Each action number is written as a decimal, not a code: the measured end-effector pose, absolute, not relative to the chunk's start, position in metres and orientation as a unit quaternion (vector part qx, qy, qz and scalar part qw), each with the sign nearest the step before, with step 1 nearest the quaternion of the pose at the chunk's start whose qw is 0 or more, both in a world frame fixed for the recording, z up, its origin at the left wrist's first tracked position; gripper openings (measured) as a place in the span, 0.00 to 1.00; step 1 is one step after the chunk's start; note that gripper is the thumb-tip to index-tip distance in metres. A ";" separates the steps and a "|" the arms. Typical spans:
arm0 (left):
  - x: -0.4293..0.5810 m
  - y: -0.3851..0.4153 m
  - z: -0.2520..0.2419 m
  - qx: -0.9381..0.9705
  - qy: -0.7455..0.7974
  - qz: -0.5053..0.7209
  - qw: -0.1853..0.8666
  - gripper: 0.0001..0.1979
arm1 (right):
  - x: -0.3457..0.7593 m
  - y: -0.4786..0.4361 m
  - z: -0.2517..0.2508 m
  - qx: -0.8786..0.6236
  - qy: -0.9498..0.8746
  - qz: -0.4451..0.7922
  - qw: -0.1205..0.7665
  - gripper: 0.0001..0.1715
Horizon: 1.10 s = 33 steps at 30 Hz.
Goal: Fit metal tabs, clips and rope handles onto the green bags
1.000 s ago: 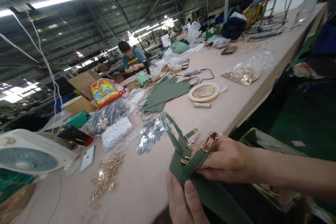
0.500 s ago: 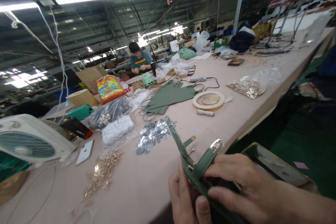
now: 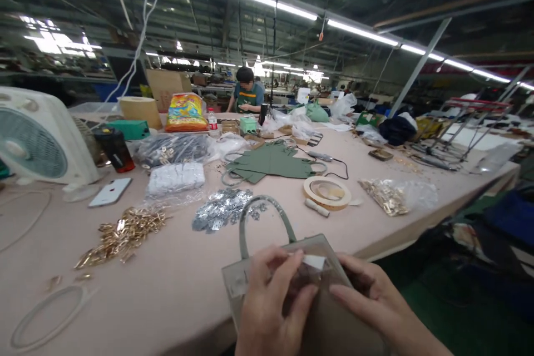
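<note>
A bag panel (image 3: 331, 322) with its grey-brown side facing me lies tilted at the near table edge. Its green loop handle (image 3: 243, 233) sticks up from the far edge. My left hand (image 3: 273, 303) lies over the panel, thumb and fingers curled together at its middle; what they pinch is hidden. Close to those fingertips shows a small white piece (image 3: 314, 261), perhaps paper or tape. Gripping the panel's right edge is my right hand (image 3: 371, 300), thumb on top and fingers behind. The panel's lower part is covered by my hands.
Gold metal pieces (image 3: 125, 233) and silver metal plates (image 3: 221, 208) are heaped on the table. Beyond sit green panels (image 3: 273, 161), a tape roll (image 3: 308, 192) and a bag of gold parts (image 3: 386, 197). A fan (image 3: 79, 139) and phone (image 3: 109, 192) stand left. Another person (image 3: 248, 94) works opposite.
The green piece has been turned, so its grey-brown side and loop handle now show instead of the strap with metal fittings. My left hand has moved onto its face. The view has levelled.
</note>
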State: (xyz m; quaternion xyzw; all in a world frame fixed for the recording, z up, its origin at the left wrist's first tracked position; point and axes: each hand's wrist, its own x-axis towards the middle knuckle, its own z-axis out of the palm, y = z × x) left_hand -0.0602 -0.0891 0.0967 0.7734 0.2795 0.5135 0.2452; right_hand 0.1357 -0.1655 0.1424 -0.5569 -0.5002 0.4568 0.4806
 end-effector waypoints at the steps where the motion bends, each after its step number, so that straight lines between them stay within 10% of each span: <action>1: -0.060 -0.086 0.097 0.785 0.281 0.506 0.223 0.20 | 0.139 -0.160 0.140 -0.544 -0.475 0.492 0.486 0.29; 21: -0.034 0.002 0.035 0.857 0.406 0.252 0.193 0.19 | 0.153 -0.057 -0.007 -0.454 -0.333 0.593 0.576 0.42; 33: -0.025 0.010 0.015 0.853 0.412 0.259 0.188 0.08 | 0.136 -0.071 -0.018 -0.646 -0.490 0.339 0.477 0.30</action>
